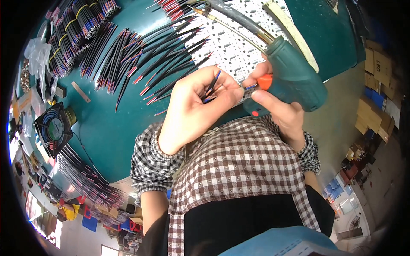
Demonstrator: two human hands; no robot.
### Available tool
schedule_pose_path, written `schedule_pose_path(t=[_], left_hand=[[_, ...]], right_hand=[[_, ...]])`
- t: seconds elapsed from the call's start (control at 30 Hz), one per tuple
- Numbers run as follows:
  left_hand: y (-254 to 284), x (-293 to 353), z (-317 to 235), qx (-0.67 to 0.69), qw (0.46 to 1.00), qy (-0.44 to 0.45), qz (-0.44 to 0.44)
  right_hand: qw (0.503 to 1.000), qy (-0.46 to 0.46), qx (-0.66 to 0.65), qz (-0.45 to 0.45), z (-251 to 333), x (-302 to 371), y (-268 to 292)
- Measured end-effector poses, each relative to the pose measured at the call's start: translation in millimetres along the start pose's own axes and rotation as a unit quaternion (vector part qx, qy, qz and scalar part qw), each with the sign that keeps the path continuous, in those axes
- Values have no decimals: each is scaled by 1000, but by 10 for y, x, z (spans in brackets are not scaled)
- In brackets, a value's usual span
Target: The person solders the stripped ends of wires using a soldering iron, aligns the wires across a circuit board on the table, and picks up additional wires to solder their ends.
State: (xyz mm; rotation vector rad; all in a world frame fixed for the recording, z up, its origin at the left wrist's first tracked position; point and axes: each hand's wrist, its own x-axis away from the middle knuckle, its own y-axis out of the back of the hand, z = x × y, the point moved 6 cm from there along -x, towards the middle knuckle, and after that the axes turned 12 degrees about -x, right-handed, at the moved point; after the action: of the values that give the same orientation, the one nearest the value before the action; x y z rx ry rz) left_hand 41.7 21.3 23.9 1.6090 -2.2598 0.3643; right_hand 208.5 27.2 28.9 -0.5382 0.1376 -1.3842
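While your fingertips come close together in the middle of the head view, the step in hand looks like steadying one wire end for fine work. Your left hand (188, 102) is curled around a few black cables (212, 85), its thumb and forefinger drawn together at the right side. From that pinch a blue wire end (250, 86) sticks out toward your right hand (285, 113), so the piece being worked lies between your two hands, near the edge of the green table (104, 134). Your right thumb and forefinger stand on either side of the wire; whether they press on it or merely flank it, you cannot tell from here. Just beside them sits the orange part (265, 82) of a pistol-shaped green tool (297, 70), likely a soldering gun, whose dark nozzle (244, 19) points to the upper left over a patterned sheet (226, 36). Whether your right palm bears on its handle is hidden. The next move seems to call for a firm left pinch, a light right touch so the thin wire does not bend, and knuckles well clear of that nozzle, which could be hot
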Motion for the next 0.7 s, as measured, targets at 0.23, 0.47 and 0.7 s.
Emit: schedule_pose_path(t=[0.23, 0.47, 0.7], left_hand=[[28, 4, 49, 18, 998, -15, -59], [254, -46, 101, -151, 968, -67, -191], [364, -355, 275, -270, 916, -92, -282]], right_hand=[[995, 39, 84, -36, 79, 3, 50], [998, 62, 14, -25, 52, 320, 373], [980, -4, 193, -50, -41, 584, 490]])
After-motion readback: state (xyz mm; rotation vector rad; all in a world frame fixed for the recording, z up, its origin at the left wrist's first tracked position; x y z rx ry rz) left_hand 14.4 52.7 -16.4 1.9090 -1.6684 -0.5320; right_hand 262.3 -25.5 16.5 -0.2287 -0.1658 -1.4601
